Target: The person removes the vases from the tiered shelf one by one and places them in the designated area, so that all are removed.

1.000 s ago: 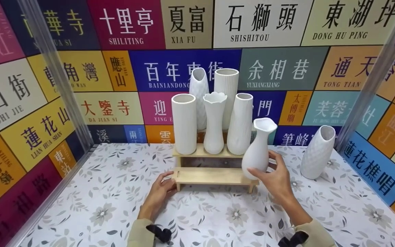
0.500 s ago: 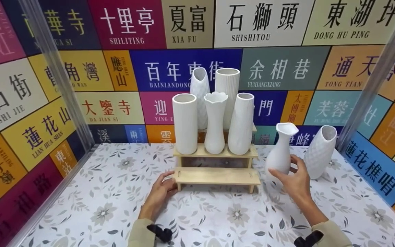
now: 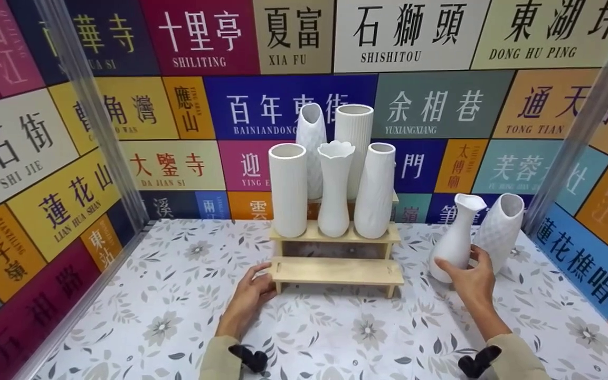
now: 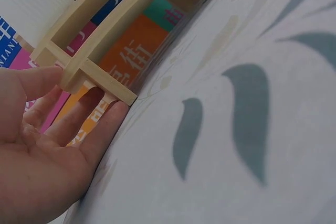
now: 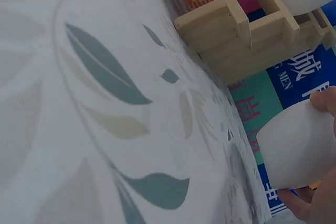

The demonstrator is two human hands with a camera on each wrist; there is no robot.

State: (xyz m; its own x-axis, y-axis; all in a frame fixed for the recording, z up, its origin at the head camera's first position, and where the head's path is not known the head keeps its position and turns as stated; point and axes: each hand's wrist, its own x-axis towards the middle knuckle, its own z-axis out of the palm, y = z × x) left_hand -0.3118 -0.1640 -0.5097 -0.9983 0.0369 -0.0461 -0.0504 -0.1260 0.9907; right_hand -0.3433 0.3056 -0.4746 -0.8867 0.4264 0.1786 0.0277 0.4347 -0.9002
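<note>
My right hand (image 3: 473, 279) pinches the lower body of a white vase (image 3: 450, 253) with a narrow neck and flared wavy mouth, thumb on one side and fingers on the other. This vase leans slightly, and in the right wrist view its base (image 5: 268, 153) appears just off the tabletop. Behind it, partly covered, stands a white diamond-textured vase (image 3: 504, 224) with a slanted mouth. My left hand (image 3: 251, 295) holds the left end of a stepped wooden stand (image 3: 335, 270); in the left wrist view its thumb (image 4: 44, 80) lies against the step and fingers reach round the leg.
The stand's middle step bears a cylindrical vase (image 3: 288, 192), a scallop-rimmed vase (image 3: 334, 195) and a tapered vase (image 3: 375, 192). Higher behind are a slant-mouthed vase (image 3: 312, 153) and a ribbed vase (image 3: 355, 142). A floral cloth (image 3: 177, 295) covers the table; sign-printed walls surround it.
The wavy-mouthed vase in my right hand has moved from above the bottom step's right end to the right and down, beside the diamond-textured vase. My left hand stays at the stand.
</note>
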